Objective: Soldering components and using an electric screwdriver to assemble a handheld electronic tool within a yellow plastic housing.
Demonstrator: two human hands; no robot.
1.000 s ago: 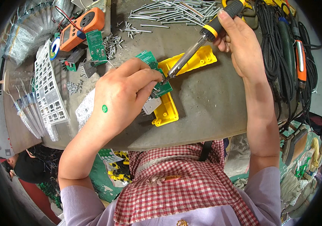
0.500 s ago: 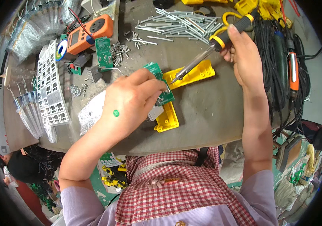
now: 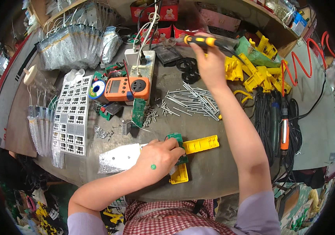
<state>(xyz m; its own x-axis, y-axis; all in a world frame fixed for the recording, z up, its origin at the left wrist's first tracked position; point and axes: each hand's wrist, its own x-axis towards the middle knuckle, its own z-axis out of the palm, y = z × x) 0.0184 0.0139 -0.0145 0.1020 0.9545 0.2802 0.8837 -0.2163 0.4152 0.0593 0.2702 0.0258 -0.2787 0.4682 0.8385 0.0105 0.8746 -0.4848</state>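
Left hand (image 3: 157, 158): fingers (image 3: 174, 144) are closed on a green board (image 3: 176, 138), pressed onto the yellow bracket (image 3: 200, 144) at the near middle of the surface (image 3: 214, 176). Right hand (image 3: 210, 64): fingers are wrapped around a soldering iron (image 3: 198, 40), raised over the far side, tip pointing left. A silver pouch (image 3: 120, 157) lies just left of the left hand. Nails (image 3: 191, 100), an orange meter (image 3: 127, 88) and a white grid sheet (image 3: 72, 117) are set beyond.
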